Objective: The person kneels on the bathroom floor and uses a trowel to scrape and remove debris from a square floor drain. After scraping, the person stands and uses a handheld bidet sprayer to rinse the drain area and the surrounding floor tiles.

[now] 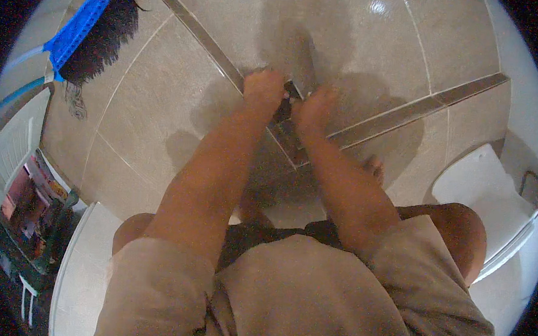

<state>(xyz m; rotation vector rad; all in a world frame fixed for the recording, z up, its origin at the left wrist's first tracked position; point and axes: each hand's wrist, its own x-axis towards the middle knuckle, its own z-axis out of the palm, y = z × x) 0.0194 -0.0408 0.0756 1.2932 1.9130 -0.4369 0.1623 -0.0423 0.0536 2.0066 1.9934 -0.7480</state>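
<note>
My left hand (pixel 263 87) is down at the tiled floor, its fingers curled. Just right of it, my right hand (pixel 313 112) is also closed, with its thumb side facing the left hand. Between the two lies a small dark patch or piece (pixel 281 111), set where two brown tile strips meet. Whether it is an opening or a solid piece I cannot tell. My fingers hide whatever they grip. The hands are close together but apart.
A blue broom head (pixel 85 21) with dark bristles lies at the upper left. Below it stand a white slatted plastic piece (pixel 16 133) and a dark bin (pixel 32 219) of colourful printed items. At right is a white lidded fixture, like a toilet (pixel 484 185). My bare foot (pixel 373 167) shows beside my right forearm.
</note>
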